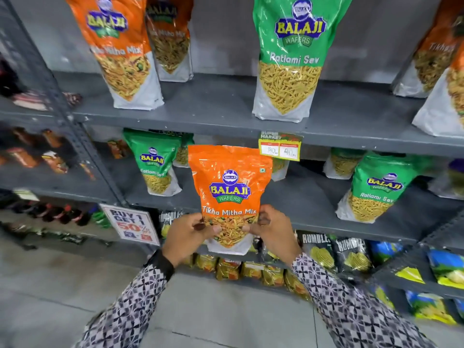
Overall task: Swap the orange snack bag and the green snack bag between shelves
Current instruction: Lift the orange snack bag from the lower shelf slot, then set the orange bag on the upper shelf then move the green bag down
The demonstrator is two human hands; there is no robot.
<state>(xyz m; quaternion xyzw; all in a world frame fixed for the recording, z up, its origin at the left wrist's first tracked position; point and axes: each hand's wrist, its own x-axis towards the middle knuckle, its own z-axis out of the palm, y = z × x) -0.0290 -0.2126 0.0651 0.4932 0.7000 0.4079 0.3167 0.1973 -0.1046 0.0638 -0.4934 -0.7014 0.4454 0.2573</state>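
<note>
Both hands hold an orange snack bag upright in front of the middle shelf. My left hand grips its lower left edge. My right hand grips its lower right edge. A green snack bag stands upright on the upper shelf, between orange bags on either side. The middle shelf carries green bags at the left and at the right, with a gap behind the held orange bag.
A grey upright post divides this rack from one with bottles at the left. A price tag hangs from the upper shelf's edge. A "Buy 1 Get 1" sign and dark snack packs sit lower down. More shelves jut out at the right.
</note>
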